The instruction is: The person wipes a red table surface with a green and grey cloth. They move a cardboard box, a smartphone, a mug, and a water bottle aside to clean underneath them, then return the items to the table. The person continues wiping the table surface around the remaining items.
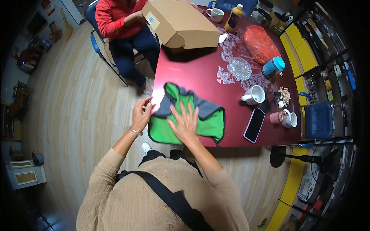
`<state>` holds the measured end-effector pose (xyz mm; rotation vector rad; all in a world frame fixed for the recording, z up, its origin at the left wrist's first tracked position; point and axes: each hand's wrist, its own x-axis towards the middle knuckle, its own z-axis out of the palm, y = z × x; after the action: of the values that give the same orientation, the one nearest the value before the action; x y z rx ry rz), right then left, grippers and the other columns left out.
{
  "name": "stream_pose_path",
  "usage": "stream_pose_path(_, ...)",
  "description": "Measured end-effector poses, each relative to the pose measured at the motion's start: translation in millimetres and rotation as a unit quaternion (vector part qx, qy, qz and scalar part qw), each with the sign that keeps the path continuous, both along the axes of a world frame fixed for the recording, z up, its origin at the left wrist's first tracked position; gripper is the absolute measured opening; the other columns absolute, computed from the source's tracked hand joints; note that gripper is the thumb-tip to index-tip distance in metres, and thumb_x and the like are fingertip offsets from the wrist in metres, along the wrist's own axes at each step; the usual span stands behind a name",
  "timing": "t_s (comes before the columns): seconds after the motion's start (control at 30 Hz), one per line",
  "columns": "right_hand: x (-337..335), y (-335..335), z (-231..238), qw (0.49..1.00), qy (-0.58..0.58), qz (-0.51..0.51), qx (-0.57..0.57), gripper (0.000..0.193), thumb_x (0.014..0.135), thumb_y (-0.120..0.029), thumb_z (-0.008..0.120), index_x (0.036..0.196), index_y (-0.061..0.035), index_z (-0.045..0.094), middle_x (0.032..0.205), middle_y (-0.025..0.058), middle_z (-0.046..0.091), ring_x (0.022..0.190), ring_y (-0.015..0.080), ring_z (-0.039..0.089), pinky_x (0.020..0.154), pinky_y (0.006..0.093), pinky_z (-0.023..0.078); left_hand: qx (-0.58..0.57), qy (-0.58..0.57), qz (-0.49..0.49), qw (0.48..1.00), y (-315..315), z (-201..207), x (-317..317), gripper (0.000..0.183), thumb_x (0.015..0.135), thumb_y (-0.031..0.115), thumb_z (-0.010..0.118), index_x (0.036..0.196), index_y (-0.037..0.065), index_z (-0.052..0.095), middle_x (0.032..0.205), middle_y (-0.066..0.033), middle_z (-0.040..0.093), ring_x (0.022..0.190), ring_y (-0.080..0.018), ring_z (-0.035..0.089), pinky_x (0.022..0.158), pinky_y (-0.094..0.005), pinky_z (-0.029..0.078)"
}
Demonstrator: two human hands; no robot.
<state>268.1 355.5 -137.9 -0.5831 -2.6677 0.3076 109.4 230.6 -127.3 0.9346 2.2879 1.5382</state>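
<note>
A green and grey cleaning cloth (162, 129) with dark edging lies partly folded and crumpled on the near left corner of the red table. My right hand (185, 122) rests flat on its green side, fingers spread. Beside the cloth's left edge, at the table's rim, is my left hand (141, 114). Its fingers are bent but apart, and I see nothing held in them. A small pinkish patch shows by its fingertips, too blurred to name.
Across the red table (185, 71), a person in a red top (111, 21) holds a cardboard box (185, 23). To the right are a smartphone (254, 125), a white mug (255, 95), a glass ashtray (239, 69), a blue-lidded container (273, 66) and a red plastic bag (260, 44).
</note>
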Motion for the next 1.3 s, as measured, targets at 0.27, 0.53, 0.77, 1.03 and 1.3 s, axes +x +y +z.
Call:
stream_pose_path(0.27,11.5,79.5,-1.4,0.998,0.006,-0.063,0.016,0.062,0.076,-0.025,0.061,0.136,-0.0199,0.046,0.123,0.0151,0.05,0.124,0.0385,0.037,0.106,0.0594,0.02,0.002,0.006,-0.023,1.0,-10.6,-7.5,-9.6,0.032,0.091,0.017,0.054,0.119,0.002,0.056,0.115,-0.0149,0.056,0.103,-0.024,0.058,0.086,-0.033,0.048)
stream_pose_path(0.53,-25.8,80.5,11.1,0.989,0.114,-0.077,-0.057,0.055,0.08,-0.034,0.065,0.131,-0.0178,0.051,0.139,0.0221,0.035,0.132,0.0425,0.026,0.109,0.0577,0.016,-0.28,-0.25,-0.516,0.77,-83.0,5.2,33.2,0.043,0.096,0.037,0.05,0.113,0.0,0.061,0.103,-0.0124,0.064,0.095,-0.0225,0.06,0.086,-0.033,0.047)
stream_pose_path(0.77,113.9,-52.1,21.2,0.902,0.014,0.061,-0.428,0.014,0.084,-0.011,0.065,0.088,0.0026,0.061,0.082,0.012,0.06,0.08,0.0241,0.06,0.071,0.0318,0.048,-0.329,-0.384,-0.36,0.784,-141.6,-10.9,20.8,0.052,0.095,0.05,0.046,0.098,0.001,0.062,0.087,0.0015,0.057,0.084,-0.0083,0.048,0.077,-0.0259,0.044)
stream_pose_path(1.03,128.7,-88.0,35.4,0.767,-0.069,-0.066,-0.635,0.023,0.094,-0.021,0.055,0.092,0.002,0.058,0.069,0.0034,0.048,0.07,0.0099,0.046,0.062,0.0266,0.04,-0.227,-0.507,-0.343,0.757,-156.9,4.7,14.4,0.033,0.1,0.035,0.044,0.082,0.008,0.052,0.078,0.0103,0.046,0.074,-0.0015,0.04,0.068,-0.0193,0.039)
stream_pose_path(1.3,127.0,-87.5,-146.5,0.814,-0.148,-0.139,-0.544,0.019,0.084,-0.012,0.061,0.07,-0.0004,0.059,0.061,0.0129,0.056,0.063,0.0151,0.052,0.061,0.0337,0.044,-0.288,-0.395,-0.231,0.841,-158.3,-145.6,6.7,0.031,0.098,0.029,0.05,0.081,0.006,0.061,0.073,0.0072,0.054,0.069,-0.0023,0.046,0.065,-0.0209,0.042)
